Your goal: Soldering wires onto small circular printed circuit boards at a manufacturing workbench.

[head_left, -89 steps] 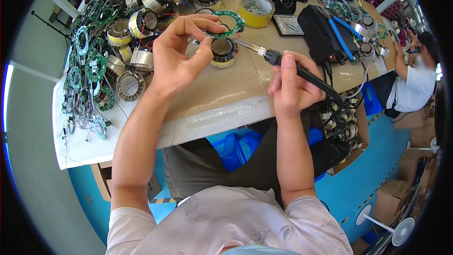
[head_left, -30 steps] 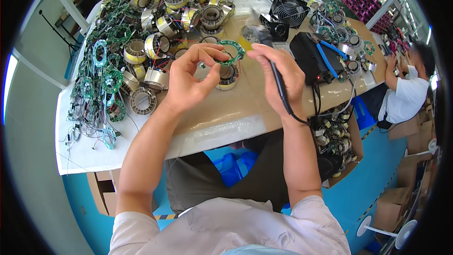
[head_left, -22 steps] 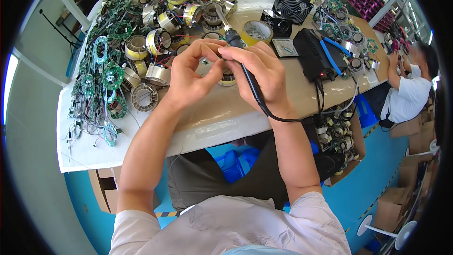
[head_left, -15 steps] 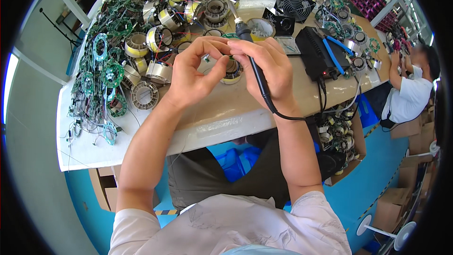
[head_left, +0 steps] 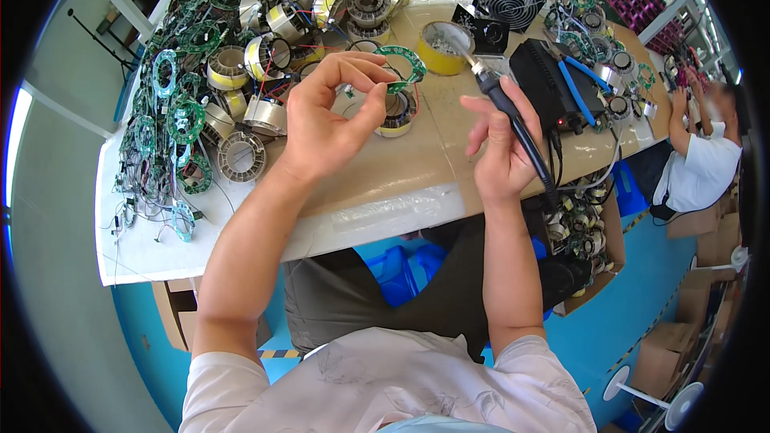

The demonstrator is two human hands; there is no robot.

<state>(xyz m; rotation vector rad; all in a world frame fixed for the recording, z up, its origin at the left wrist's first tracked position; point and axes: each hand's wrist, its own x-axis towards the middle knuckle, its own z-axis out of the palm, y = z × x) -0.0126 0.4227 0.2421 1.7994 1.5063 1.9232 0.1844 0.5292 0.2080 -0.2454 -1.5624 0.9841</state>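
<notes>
L hand [head_left: 341,112] pinches ring PCB [head_left: 418,70] by rim: best hold, prob. light, fragile. R hand [head_left: 505,148] grips soldering iron [head_left: 497,96], tip beyond fingers.

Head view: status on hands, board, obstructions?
Left hand pinching green ring board. Right hand holding soldering iron, apart from board. Nothing evidently blocking; yellow-banded core partly hidden by left hand.

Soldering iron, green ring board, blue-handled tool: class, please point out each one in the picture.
Soldering iron [head_left: 496,92]: head view, on its black handle.
Green ring board [head_left: 418,67]: head view, on the ring's right side.
Blue-handled tool [head_left: 576,92]: head view, on one blue handle.
</notes>
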